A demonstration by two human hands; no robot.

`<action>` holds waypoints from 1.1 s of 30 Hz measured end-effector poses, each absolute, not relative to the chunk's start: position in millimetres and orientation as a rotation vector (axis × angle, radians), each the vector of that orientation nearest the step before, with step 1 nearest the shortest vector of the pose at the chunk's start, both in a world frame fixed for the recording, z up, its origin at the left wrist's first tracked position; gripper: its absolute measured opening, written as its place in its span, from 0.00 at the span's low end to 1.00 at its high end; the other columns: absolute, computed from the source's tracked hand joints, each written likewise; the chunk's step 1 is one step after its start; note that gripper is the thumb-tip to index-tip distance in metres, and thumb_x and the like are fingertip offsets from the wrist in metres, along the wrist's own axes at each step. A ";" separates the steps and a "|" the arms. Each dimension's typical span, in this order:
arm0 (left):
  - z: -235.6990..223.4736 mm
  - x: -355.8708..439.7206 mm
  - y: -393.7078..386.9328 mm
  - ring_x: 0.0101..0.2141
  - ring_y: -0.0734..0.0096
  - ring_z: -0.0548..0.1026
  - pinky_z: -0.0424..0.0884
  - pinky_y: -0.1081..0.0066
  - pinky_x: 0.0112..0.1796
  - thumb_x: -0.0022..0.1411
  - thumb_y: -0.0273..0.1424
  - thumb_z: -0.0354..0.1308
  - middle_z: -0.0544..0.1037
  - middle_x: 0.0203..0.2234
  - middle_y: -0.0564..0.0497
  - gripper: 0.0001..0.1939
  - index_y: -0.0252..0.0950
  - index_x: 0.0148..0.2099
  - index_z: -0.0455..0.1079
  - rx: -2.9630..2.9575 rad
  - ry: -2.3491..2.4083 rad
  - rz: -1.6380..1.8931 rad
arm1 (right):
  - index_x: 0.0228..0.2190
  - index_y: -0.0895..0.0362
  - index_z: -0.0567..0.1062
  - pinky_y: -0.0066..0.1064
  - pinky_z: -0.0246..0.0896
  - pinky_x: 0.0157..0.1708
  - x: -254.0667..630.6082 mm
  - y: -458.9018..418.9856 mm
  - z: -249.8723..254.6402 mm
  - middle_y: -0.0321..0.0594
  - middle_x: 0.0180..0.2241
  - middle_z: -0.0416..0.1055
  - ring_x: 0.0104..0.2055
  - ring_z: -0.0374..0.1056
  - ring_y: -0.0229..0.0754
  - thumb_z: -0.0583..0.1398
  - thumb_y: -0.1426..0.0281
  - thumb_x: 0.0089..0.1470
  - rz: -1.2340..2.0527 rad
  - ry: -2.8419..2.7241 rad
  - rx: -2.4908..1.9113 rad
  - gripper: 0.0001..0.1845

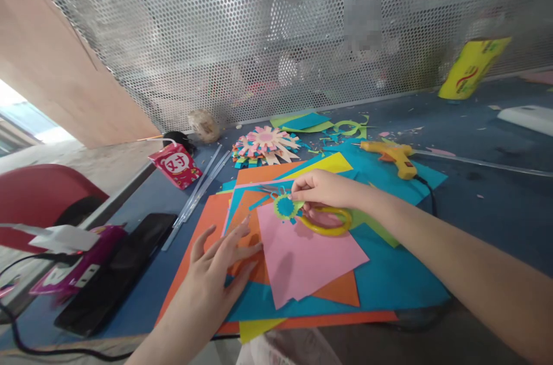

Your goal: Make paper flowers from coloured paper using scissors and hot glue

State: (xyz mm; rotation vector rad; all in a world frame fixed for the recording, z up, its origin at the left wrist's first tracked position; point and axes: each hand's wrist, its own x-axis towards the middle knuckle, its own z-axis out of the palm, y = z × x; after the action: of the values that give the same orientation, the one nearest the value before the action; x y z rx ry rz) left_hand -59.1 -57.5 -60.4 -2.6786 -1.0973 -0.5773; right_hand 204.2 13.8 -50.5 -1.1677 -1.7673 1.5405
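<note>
My right hand (313,187) pinches the edge of a small paper rosette (285,208), blue in the middle with a green scalloped ring and short blue tabs. Under that hand show the yellow handles of a pair of scissors (332,231); whether the fingers also touch them I cannot tell. Part of the blades appears behind the rosette. My left hand (222,264) is open, fingers spread, over orange paper (207,221) just left of a pink sheet (309,258). Blue sheets (389,290) spread below and to the right.
Finished-looking paper rosettes (265,137) lie farther back. At right are a yellow glue gun (391,155) and an upright yellow packet (473,68). Clear glue sticks (199,192), a red packet (177,164), a black phone (114,276) and a power strip (82,264) lie left. A perforated metal screen (242,37) borders the back.
</note>
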 end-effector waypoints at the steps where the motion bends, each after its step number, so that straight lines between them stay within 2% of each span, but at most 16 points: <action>1: -60.5 -58.8 -57.9 0.41 0.65 0.76 0.55 0.55 0.53 0.63 0.26 0.46 0.78 0.41 0.51 0.18 0.42 0.55 0.56 -2.687 -1.096 -0.582 | 0.26 0.59 0.69 0.21 0.59 0.25 204.3 13.7 -50.2 0.34 0.21 0.69 0.26 0.68 0.34 0.59 0.64 0.52 1.538 -1.769 -1.170 0.11; 4: -58.4 -57.2 -58.1 0.41 0.66 0.76 0.48 0.55 0.56 0.62 0.25 0.48 0.80 0.35 0.53 0.26 0.39 0.60 0.47 -2.698 -1.034 -0.583 | 0.25 0.59 0.68 0.21 0.59 0.25 204.1 13.4 -49.3 0.34 0.21 0.69 0.26 0.67 0.34 0.59 0.65 0.53 1.536 -1.773 -1.172 0.10; 8: -51.6 -57.0 -58.0 0.43 0.66 0.74 0.36 0.53 0.58 0.62 0.24 0.47 0.77 0.41 0.49 0.32 0.38 0.64 0.38 -2.679 -0.863 -0.510 | 0.27 0.61 0.68 0.21 0.59 0.24 202.3 12.6 -47.2 0.34 0.21 0.67 0.25 0.66 0.33 0.58 0.65 0.55 1.539 -1.783 -1.189 0.11; 12: -46.3 -65.9 -61.0 0.48 0.60 0.71 0.37 0.50 0.57 0.61 0.28 0.50 0.79 0.38 0.50 0.38 0.37 0.65 0.29 -2.661 -0.995 -0.555 | 0.28 0.62 0.67 0.24 0.62 0.24 199.7 9.8 -41.7 0.32 0.22 0.65 0.24 0.65 0.32 0.56 0.69 0.57 1.545 -1.773 -1.234 0.09; 16: -48.4 -73.7 -66.1 0.47 0.58 0.71 0.40 0.48 0.56 0.62 0.28 0.48 0.80 0.36 0.52 0.36 0.41 0.65 0.30 -2.597 -1.103 -0.651 | 0.28 0.63 0.68 0.24 0.63 0.25 198.7 7.7 -37.9 0.33 0.24 0.65 0.25 0.64 0.32 0.56 0.69 0.58 1.548 -1.772 -1.264 0.10; 23: -59.4 -70.3 -63.6 0.49 0.61 0.70 0.38 0.51 0.57 0.64 0.27 0.47 0.79 0.36 0.53 0.34 0.39 0.65 0.31 -2.635 -1.085 -0.609 | 0.29 0.63 0.68 0.25 0.64 0.26 197.4 7.7 -39.1 0.33 0.24 0.65 0.26 0.65 0.32 0.56 0.69 0.58 1.556 -1.759 -1.285 0.09; 27: -58.0 -71.3 -57.7 0.50 0.61 0.69 0.33 0.52 0.57 0.64 0.28 0.46 0.78 0.40 0.48 0.34 0.33 0.65 0.30 -2.711 -0.992 -0.503 | 0.28 0.63 0.68 0.24 0.63 0.25 197.4 7.0 -37.1 0.32 0.23 0.65 0.25 0.65 0.32 0.56 0.70 0.58 1.553 -1.754 -1.289 0.09; 33: -51.1 -69.9 -51.6 0.50 0.61 0.69 0.35 0.53 0.57 0.63 0.27 0.47 0.77 0.41 0.48 0.34 0.37 0.65 0.32 -2.666 -0.991 -0.491 | 0.27 0.63 0.68 0.23 0.63 0.23 197.9 6.5 -35.8 0.31 0.21 0.65 0.24 0.65 0.32 0.56 0.71 0.58 1.538 -1.760 -1.282 0.09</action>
State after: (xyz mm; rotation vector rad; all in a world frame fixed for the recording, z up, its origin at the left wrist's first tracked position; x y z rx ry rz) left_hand -69.9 -51.6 -51.1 -2.6661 -0.9910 -0.4908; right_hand 197.9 6.5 -35.8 -1.2822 -1.7604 1.5376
